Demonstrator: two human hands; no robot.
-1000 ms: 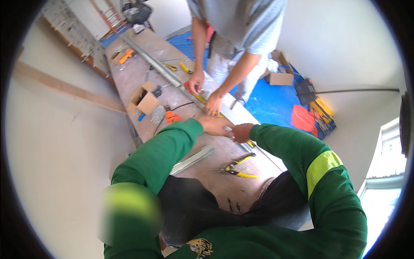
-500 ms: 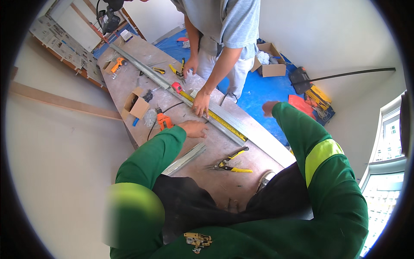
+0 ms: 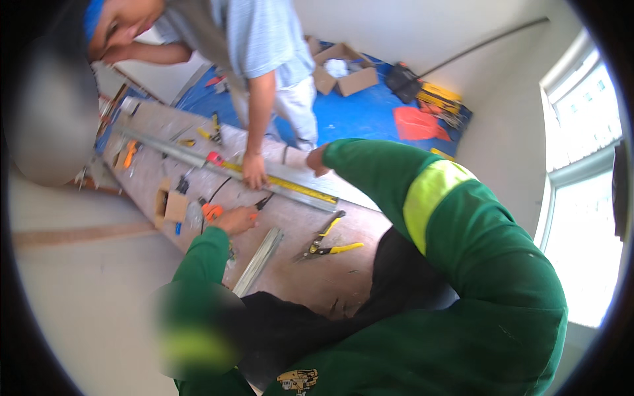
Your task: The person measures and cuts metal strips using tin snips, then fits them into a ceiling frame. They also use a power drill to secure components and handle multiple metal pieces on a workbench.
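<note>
Low over the table (image 3: 317, 280), my left hand (image 3: 236, 220) is closed around a small orange-and-black tool (image 3: 262, 203) whose dark narrow end points away; its exact kind is unclear. An orange power drill (image 3: 211, 211) lies just left of that hand, partly hidden. My right hand (image 3: 318, 161) reaches over the flat metal strip (image 3: 307, 177); blur and the sleeve hide its fingers. Between my hands, a co-worker's hand (image 3: 254, 171) presses a yellow tape blade (image 3: 297, 189) on a long metal channel (image 3: 274, 185). The blade runs out of a red tape measure (image 3: 214, 158).
Yellow-handled snips (image 3: 323, 244) and a short metal channel (image 3: 259, 261) lie near me. An opened small carton (image 3: 170, 203) stands at the table's left. The co-worker (image 3: 264, 46) leans in across the table. A carton (image 3: 347, 69) and yellow toolbox (image 3: 441, 98) sit on blue floor sheeting (image 3: 350, 122).
My view has shifted. My right hand has come in leftward over the metal strip. My left hand now has the orange-and-black tool. The co-worker has leaned down closer, head now in view.
</note>
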